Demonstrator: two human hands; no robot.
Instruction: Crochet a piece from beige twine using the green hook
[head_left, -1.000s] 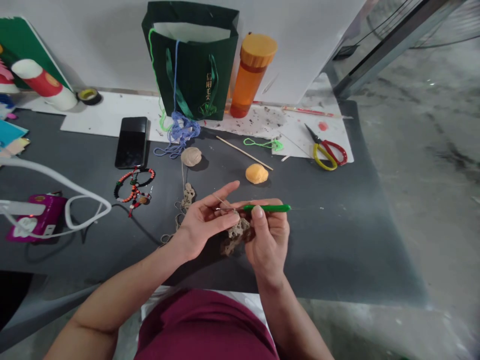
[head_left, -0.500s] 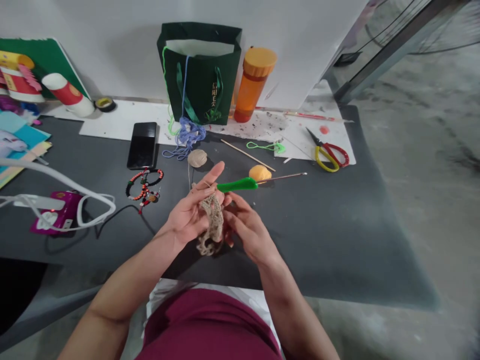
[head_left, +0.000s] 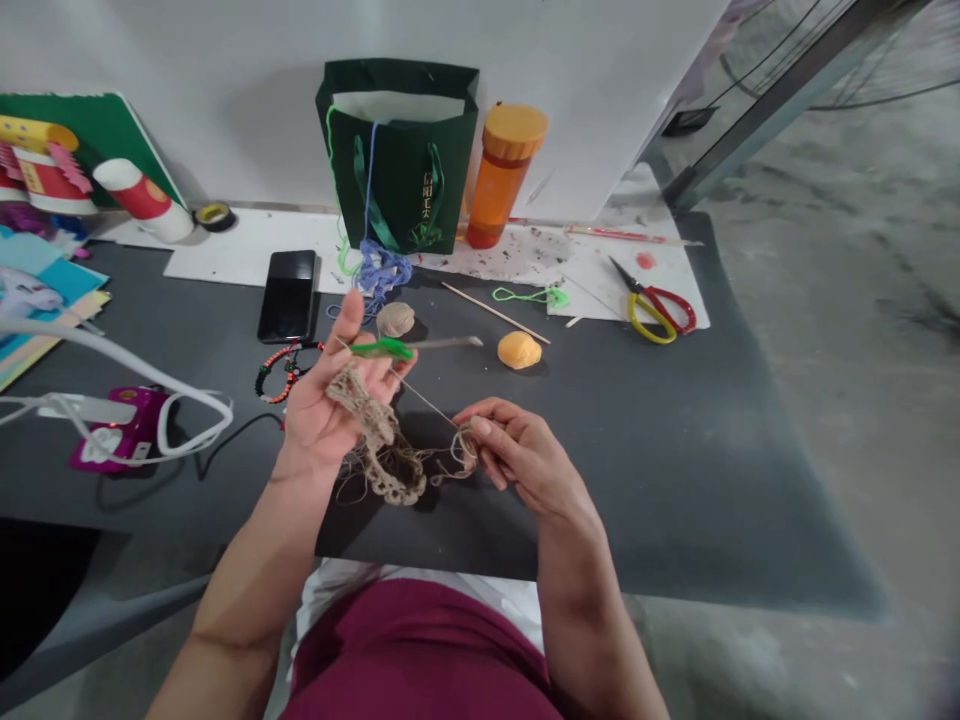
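Note:
My left hand [head_left: 326, 400] is closed round a crochet hook [head_left: 384, 348] with a green handle, its metal shaft pointing right. A beige crocheted piece [head_left: 364, 410] lies against the same palm, and its lacy lower edge hangs over the table. Pinched in my right hand [head_left: 517, 445] is a small bunch of beige yarn [head_left: 463, 440]. One strand runs taut from there up to the left hand. Loose yarn tangles under the crocheted piece. Just beyond the hands sits a beige yarn ball [head_left: 395, 320].
Behind stand a dark green paper bag [head_left: 405, 190] and an orange bottle [head_left: 504, 180]. Scissors [head_left: 654, 305], a yellow ball [head_left: 519, 350], a thin wooden stick [head_left: 495, 312] and a phone [head_left: 288, 297] lie around. At left, cables run by a purple power strip [head_left: 120, 430].
My hands have drawn apart: the left moved left with the hook and crocheted piece, the right moved right and towards me, pulling yarn. A strand now stretches between them.

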